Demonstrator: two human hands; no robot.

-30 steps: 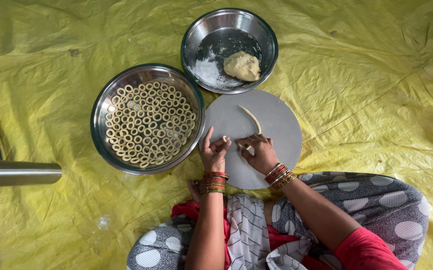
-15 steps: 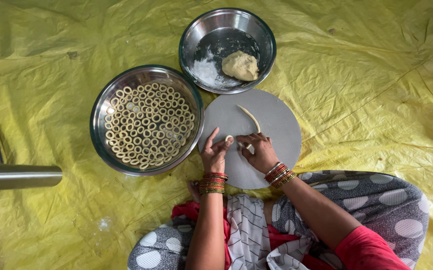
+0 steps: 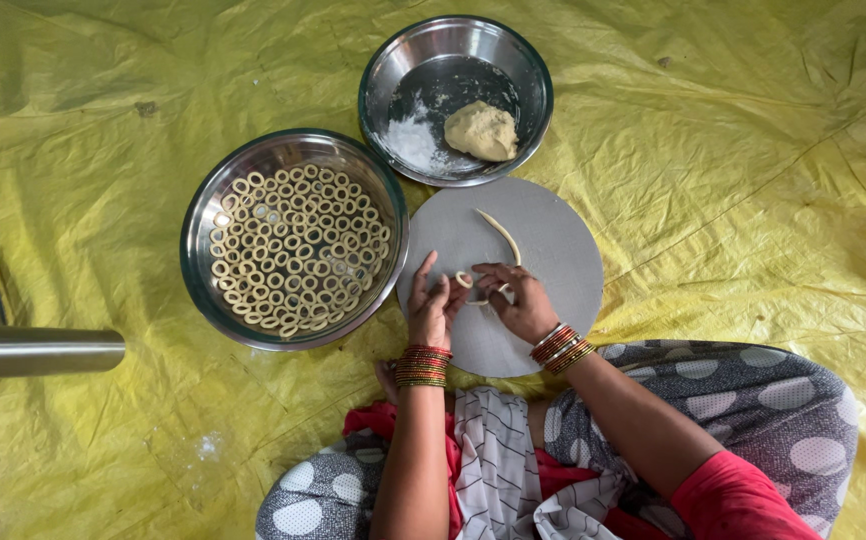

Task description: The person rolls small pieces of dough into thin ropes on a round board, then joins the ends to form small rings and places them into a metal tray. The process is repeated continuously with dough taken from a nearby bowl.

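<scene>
While both hands meet over the grey round board [image 3: 543,250], the left hand [image 3: 431,305] has its fingers curled about a small dough ring [image 3: 464,280], and the right hand [image 3: 518,300] pinches the near end of a thin dough strip [image 3: 501,235] that curves away across the board. Just left of the board sits a steel bowl [image 3: 203,225] full of finished rings [image 3: 298,250], while a smaller bowl [image 3: 528,70] beyond the board holds a dough lump [image 3: 481,130] and flour [image 3: 413,143].
</scene>
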